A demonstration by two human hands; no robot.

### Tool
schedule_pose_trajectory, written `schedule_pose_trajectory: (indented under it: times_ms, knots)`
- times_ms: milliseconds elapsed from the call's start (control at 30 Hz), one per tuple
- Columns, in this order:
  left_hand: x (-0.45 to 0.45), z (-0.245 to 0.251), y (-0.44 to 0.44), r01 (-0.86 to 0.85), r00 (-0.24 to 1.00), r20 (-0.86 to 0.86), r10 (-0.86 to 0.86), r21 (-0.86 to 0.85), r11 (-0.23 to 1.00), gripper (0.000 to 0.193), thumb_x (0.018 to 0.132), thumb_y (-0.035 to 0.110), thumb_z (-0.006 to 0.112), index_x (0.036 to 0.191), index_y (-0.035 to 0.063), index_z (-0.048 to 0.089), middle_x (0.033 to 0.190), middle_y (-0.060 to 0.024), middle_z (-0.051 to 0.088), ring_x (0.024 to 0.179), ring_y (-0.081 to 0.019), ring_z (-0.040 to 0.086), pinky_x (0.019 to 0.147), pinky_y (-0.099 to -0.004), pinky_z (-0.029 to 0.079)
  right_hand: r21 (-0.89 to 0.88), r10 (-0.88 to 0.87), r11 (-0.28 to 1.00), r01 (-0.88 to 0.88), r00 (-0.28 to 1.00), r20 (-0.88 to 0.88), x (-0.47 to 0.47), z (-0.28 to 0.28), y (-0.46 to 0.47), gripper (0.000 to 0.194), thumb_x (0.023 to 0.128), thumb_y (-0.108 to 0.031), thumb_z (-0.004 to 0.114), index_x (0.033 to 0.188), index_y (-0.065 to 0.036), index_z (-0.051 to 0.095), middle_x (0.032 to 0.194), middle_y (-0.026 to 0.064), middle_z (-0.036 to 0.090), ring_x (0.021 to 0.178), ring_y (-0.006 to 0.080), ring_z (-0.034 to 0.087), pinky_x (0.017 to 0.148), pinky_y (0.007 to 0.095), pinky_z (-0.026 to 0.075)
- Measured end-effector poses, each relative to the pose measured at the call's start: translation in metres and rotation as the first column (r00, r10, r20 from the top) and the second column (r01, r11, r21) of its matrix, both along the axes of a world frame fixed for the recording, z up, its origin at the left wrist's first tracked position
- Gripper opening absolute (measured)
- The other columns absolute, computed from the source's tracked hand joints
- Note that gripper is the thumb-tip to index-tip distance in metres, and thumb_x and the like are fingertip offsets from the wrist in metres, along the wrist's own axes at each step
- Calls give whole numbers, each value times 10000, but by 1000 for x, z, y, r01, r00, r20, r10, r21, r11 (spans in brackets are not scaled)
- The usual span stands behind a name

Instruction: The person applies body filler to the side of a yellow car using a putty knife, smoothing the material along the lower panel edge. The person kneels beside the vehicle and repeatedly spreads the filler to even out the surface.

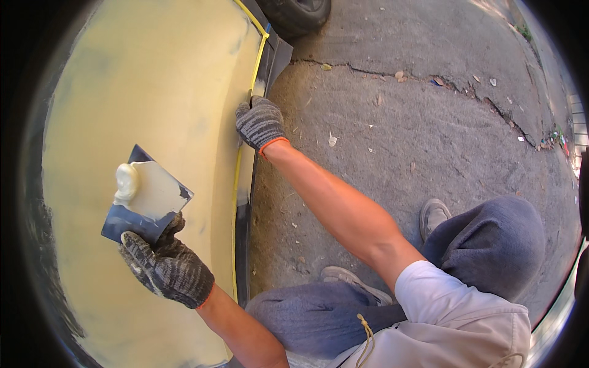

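My left hand point(168, 267), in a dark grey knit glove, grips one corner of a flat dark square plate point(138, 223) over the vehicle panel. A cream layer of filler paste point(154, 184) covers much of the plate, with a thick blob point(126, 181) at its far left edge. My right hand point(261, 120), gloved in striped grey knit with an orange cuff, is closed at the panel's right edge. Past its fingers shows a sliver of what looks like a thin dark blade point(249, 97), mostly hidden. Pale yellow, sanded-looking coating covers the curved panel point(152, 106).
Yellow masking tape point(258, 60) follows the panel's edge beside dark trim point(243, 230). A tyre point(299, 14) stands at the top. Cracked concrete point(368, 138) with dry leaves point(399, 75) spreads to the right. My bent knees point(483, 244) and shoes point(356, 283) are close to the panel.
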State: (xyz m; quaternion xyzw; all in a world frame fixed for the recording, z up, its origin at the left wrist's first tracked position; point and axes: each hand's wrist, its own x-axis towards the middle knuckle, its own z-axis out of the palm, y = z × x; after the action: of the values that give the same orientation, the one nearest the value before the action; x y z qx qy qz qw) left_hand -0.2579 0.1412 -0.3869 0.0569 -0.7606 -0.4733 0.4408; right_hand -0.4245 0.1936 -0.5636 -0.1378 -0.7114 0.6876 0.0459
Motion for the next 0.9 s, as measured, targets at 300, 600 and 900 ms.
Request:
schedule_pose_trajectory:
  times_ms: [300,600,900]
  knots:
    - [-1,7,0,98,995,-1,-98,76,992,306,939,208,492,1049,-77,485,831,-192,590,621,-284,600,610,-351,509,-205,-195,966,156,962,-190,5,0,21,354,850,-288,502,939,39,607,863,292,606,843,441,582,757,467,464]
    - [2,6,2,-31,999,-42,30,-16,999,290,934,188,496,1038,-83,483,814,-206,586,605,-294,599,614,-356,516,-210,-42,976,52,998,55,29,-50,11,311,849,-249,491,1004,-14,623,997,272,604,965,427,559,856,468,434]
    - [5,4,-5,-149,988,-51,143,-144,978,284,937,182,485,1033,-85,491,813,-194,577,616,-301,596,609,-359,511,-98,-68,993,69,998,16,-45,-52,3,344,783,-280,515,962,-12,637,984,267,609,942,411,577,849,456,451]
